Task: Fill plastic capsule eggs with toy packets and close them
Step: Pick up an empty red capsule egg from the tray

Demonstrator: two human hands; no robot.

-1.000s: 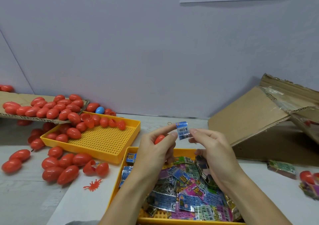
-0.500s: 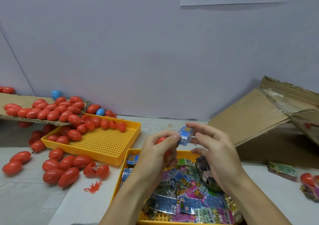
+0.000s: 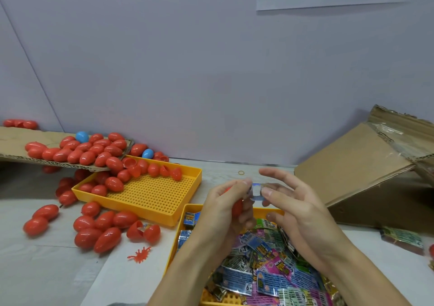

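Both hands meet above the near yellow tray (image 3: 176,242). Left hand (image 3: 225,209) grips a red capsule egg (image 3: 237,208); right hand (image 3: 296,214) pinches a blurred blue packet (image 3: 256,191) against it, other fingers spread.

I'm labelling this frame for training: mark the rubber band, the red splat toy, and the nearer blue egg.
rubber band (image 3: 241,172), head view, on its ring.
red splat toy (image 3: 140,253), head view, its centre body.
nearer blue egg (image 3: 147,153), head view, its rounded side.
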